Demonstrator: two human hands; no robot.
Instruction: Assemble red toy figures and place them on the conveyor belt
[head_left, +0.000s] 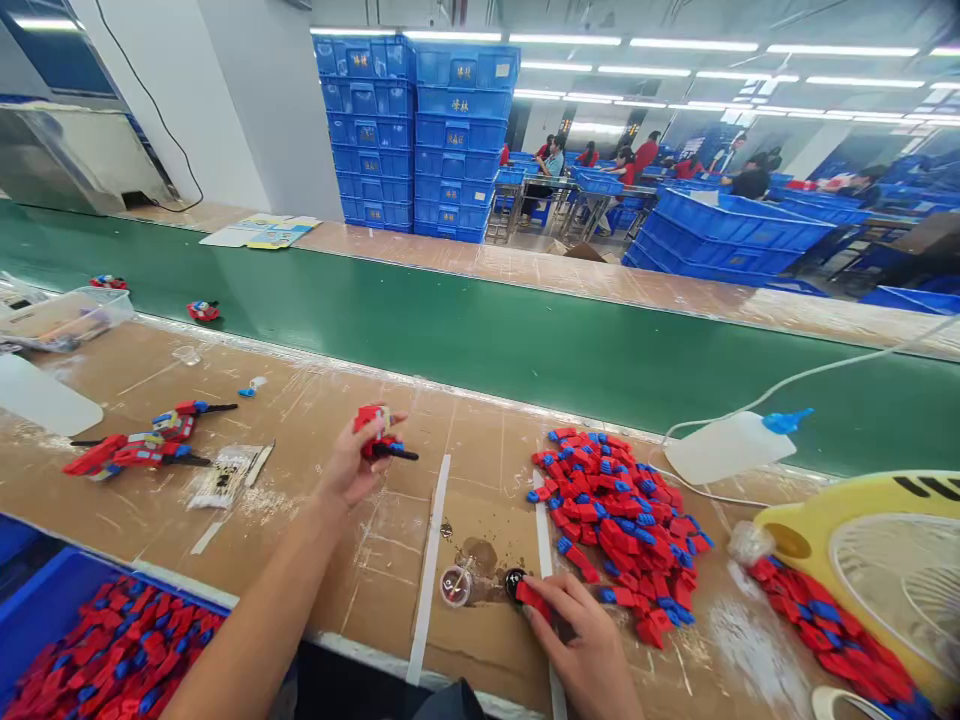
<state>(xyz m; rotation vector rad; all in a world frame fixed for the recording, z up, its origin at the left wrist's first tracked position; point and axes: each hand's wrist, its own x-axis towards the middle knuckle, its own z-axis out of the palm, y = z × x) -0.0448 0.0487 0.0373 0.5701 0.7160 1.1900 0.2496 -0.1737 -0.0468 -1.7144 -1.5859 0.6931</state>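
Observation:
Raised over the cardboard-covered bench, my left hand [351, 462] is closed around a red toy robot body [373, 418] with a black rod sticking out to the right. My right hand [577, 640] pinches a small red toy piece [534, 600], its end at a small round black dish [514, 580]. Left of that dish stands a clear little cup [455, 587] with a thin stick in it. Wet spots mark the cardboard around both. Just right of my right hand spreads a pile of red and blue toy arms [615, 510].
Assembled toys [146, 448] and a bag of cotton swabs [225, 475] lie at left, above a blue crate [45, 610] of parts. A green conveyor belt [450, 320] runs behind. At right are a white bottle [724, 447] with a blue tip and a yellow fan [885, 560].

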